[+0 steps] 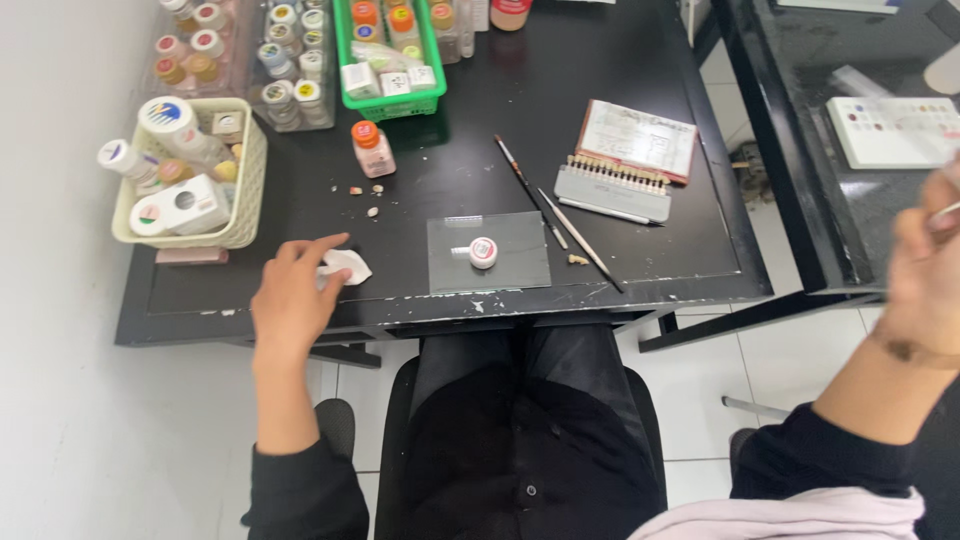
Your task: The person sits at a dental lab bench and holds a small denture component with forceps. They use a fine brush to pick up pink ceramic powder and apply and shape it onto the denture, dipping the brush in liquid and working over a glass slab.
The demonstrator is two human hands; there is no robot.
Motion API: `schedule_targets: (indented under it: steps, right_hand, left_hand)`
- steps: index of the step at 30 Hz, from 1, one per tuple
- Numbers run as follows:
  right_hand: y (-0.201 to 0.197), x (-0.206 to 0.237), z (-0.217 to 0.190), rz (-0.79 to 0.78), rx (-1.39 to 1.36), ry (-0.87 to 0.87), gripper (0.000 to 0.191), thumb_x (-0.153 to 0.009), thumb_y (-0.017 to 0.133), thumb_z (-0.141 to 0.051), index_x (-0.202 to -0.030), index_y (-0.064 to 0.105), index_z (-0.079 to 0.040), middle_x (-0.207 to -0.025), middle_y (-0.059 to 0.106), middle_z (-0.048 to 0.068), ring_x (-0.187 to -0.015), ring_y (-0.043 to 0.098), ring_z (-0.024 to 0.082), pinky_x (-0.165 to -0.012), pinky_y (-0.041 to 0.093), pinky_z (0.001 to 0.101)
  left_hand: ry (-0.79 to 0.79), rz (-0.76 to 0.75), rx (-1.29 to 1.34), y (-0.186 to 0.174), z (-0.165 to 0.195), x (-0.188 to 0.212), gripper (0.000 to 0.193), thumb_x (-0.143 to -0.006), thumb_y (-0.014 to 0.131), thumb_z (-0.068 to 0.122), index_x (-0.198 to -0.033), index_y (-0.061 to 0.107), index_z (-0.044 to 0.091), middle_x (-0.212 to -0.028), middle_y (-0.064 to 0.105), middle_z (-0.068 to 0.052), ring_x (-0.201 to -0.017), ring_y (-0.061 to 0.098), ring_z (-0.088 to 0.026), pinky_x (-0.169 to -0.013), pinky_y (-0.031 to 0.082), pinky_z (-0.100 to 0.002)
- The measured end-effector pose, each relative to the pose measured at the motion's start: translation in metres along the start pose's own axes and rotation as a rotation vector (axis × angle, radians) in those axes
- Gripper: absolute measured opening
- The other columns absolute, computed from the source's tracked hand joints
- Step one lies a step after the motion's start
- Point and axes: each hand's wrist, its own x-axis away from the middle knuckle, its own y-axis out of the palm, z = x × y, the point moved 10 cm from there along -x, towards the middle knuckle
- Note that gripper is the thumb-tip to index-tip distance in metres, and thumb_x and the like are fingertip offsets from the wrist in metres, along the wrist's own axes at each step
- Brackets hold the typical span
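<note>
Your left hand (292,290) is resting near the front edge of the black desk (640,120), fingers loosely spread, with the fingertips on a small white crumpled bit (347,267), tissue or a pad, hard to tell which. It's touching it, not really pinching. Your right hand (925,270) is way off to the side, raised and blurred, so I can't tell how its grip is set; it looks like a thin white stick is poking out of it, but don't quote me on that.

What I'd worry about: that white bit sits close to the desk edge, so a sloppy drag could sweep it onto your lap. The little loose tooth-coloured pieces (366,195) lie just behind your fingers, easy to flick away. A small white round jar with a red top (483,252) sits on the glass slab (488,252) in the middle, and a bump to the slab would slide it.

Other clutter: two brushes (556,212) lie diagonally beside the slab, with a shade guide (612,190) and a notepad (640,138) behind them. A bottle with an orange cap (373,148) stands alone, with a cream basket (235,215) of bottles on your left and a green tray (390,102) at the back. The brushes lie between the slab and the shade guide.
</note>
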Motion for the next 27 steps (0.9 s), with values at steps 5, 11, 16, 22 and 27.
schedule_targets:
  steps: [5, 11, 16, 22, 27]
  right_hand:
    - [0.113, 0.043, 0.003, -0.166, -0.229, 0.101, 0.029, -0.123, 0.047, -0.039, -0.109, 0.052, -0.014, -0.088, 0.050, -0.002, -0.064, 0.041, 0.002, -0.045, 0.027, 0.0142]
    - [0.210, 0.088, 0.038, -0.290, -0.322, 0.368, 0.025, -0.115, 0.046, -0.039, -0.109, 0.051, -0.015, -0.093, 0.051, -0.001, -0.060, 0.035, 0.001, -0.043, 0.027, 0.0152]
    - [0.252, 0.122, 0.063, -0.436, -0.358, 0.494, 0.023, -0.112, 0.044, -0.038, -0.107, 0.048, -0.015, -0.090, 0.051, 0.001, -0.057, 0.035, 0.002, -0.040, 0.028, 0.0165]
    - [0.245, 0.128, 0.067, -0.479, -0.343, 0.456, 0.024, -0.110, 0.045, -0.040, -0.108, 0.046, -0.016, -0.088, 0.052, 0.002, -0.054, 0.031, 0.001, -0.040, 0.022, 0.0158]
    - [0.232, 0.125, 0.067, -0.458, -0.294, 0.411, 0.023, -0.110, 0.050, -0.039, -0.110, 0.046, -0.016, -0.086, 0.048, 0.000, -0.052, 0.025, 0.000, -0.040, 0.020, 0.0168]
  left_hand:
    - [0.025, 0.075, 0.107, 0.004, 0.007, -0.009, 0.027, -0.090, 0.076, 0.018, -0.116, 0.067, 0.017, -0.108, 0.066, -0.009, -0.101, 0.065, -0.032, -0.082, 0.056, -0.047]
    - [-0.057, -0.066, 1.083, 0.029, 0.065, 0.003, 0.024, -0.092, 0.068, 0.008, -0.114, 0.061, 0.002, -0.112, 0.072, -0.012, -0.098, 0.073, -0.017, -0.072, 0.068, -0.030]
    - [0.082, -0.185, 1.397, 0.039, 0.123, 0.021, 0.026, -0.099, 0.065, 0.003, -0.124, 0.063, -0.003, -0.122, 0.072, -0.015, -0.106, 0.071, -0.018, -0.088, 0.065, -0.034]
    - [0.118, -0.508, 1.641, 0.042, 0.144, 0.034, 0.045, -0.099, 0.052, -0.006, -0.143, 0.058, 0.001, -0.130, 0.069, -0.017, -0.115, 0.070, -0.018, -0.100, 0.062, -0.034]
    - [0.105, -0.628, 1.567, 0.044, 0.144, 0.041, 0.048, -0.101, 0.056, 0.007, -0.148, 0.053, 0.001, -0.129, 0.070, -0.016, -0.112, 0.071, -0.017, -0.097, 0.060, -0.031]
